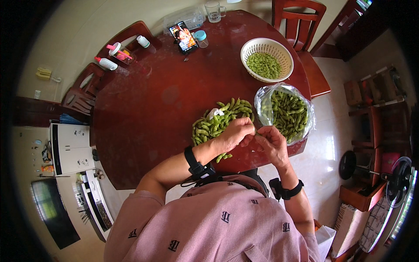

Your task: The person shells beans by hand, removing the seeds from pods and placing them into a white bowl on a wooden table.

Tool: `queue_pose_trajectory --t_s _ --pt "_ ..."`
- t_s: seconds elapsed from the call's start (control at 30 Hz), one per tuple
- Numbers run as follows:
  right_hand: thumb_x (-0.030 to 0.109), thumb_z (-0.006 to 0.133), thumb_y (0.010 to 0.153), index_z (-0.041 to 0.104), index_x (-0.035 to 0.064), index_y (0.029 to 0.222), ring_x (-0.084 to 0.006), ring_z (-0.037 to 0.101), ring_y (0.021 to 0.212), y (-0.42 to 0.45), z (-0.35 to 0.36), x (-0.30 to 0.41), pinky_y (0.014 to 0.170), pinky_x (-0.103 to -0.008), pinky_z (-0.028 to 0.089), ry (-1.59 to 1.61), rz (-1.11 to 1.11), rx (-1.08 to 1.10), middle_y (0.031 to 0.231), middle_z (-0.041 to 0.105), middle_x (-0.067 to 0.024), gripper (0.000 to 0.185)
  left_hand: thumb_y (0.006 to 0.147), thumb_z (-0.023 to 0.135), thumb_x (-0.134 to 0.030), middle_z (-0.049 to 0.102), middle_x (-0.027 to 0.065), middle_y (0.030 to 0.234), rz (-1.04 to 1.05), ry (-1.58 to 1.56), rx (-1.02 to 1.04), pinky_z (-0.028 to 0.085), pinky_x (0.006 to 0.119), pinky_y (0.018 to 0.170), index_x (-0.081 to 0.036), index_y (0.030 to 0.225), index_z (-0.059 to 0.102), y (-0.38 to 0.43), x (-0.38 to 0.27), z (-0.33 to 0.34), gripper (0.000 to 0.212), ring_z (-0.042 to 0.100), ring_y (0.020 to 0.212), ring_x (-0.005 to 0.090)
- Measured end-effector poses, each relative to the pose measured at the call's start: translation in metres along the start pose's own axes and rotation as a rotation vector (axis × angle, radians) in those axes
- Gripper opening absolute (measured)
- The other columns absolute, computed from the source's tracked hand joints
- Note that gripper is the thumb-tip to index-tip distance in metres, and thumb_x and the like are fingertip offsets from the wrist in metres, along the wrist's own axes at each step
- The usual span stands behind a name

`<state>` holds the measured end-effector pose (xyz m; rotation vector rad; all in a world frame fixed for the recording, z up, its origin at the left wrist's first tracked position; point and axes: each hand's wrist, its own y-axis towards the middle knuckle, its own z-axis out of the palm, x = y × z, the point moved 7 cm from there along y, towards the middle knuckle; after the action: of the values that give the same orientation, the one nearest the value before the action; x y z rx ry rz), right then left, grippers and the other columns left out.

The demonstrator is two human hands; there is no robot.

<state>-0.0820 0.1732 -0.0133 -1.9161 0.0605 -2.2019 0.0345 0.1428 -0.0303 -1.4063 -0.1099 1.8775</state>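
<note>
My left hand (240, 132) and my right hand (271, 144) meet over the front of the dark red wooden table (147, 131). Their fingertips pinch a green soybean pod (257, 132), mostly hidden by the fingers. A pile of green pods (209, 126) lies on the tabletop left of and behind my left hand, with a crumpled white scrap (215, 113) on it. Just behind my right hand, a clear plastic bag (263, 104) stands open and holds many more pods (289, 113). Beyond the bag, a cream plastic colander (286, 55) holds shelled green beans (264, 65). A few pods (224, 157) lie by my left forearm.
At the table's back are a lit phone (184, 37), a small jar with a blue lid (201, 38), a glass mug (213, 12) and a clear plastic container (193, 18). Bottles (107, 63) and a lidded jar (121, 53) stand at the back left. Wooden chairs (296, 26) surround the table.
</note>
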Motion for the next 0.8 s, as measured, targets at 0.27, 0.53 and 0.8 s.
queue_pose_trajectory --t_s 0.27,0.53,0.8 --pt "0.012 0.056 0.087 0.053 0.0041 0.089 -0.0072 0.050 0.052 -0.007 -0.005 -0.010 0.043 -0.0187 0.038 0.316 0.280 -0.016 0.067 0.055 -0.0025 0.009 0.079 0.058 -0.014 0.052 0.0028 0.062 0.014 0.121 0.150 0.039 0.022 0.046 -0.005 0.078 0.052 -0.010 -0.009 0.004 0.011 0.049 0.051 0.0092" --pt "0.013 0.055 0.088 0.050 0.0075 0.092 -0.0040 0.042 0.048 -0.008 0.001 -0.014 0.040 -0.0164 0.031 0.316 0.212 0.013 0.068 0.053 0.0004 0.008 0.075 0.066 -0.048 0.043 -0.0048 0.053 -0.130 0.306 0.261 0.028 0.017 0.036 -0.008 0.071 0.054 0.001 0.000 0.010 0.042 0.038 0.041 0.0035" --pt "0.006 0.047 0.085 0.048 0.0088 0.095 -0.0040 0.030 0.042 -0.009 0.003 -0.015 0.038 -0.0181 0.024 0.505 0.324 -0.078 0.063 0.047 0.0017 0.010 0.082 0.063 -0.038 0.041 -0.0061 0.052 -0.164 0.088 0.336 0.026 0.017 0.036 -0.009 0.071 0.054 -0.001 0.009 0.017 0.032 0.036 0.042 0.0029"
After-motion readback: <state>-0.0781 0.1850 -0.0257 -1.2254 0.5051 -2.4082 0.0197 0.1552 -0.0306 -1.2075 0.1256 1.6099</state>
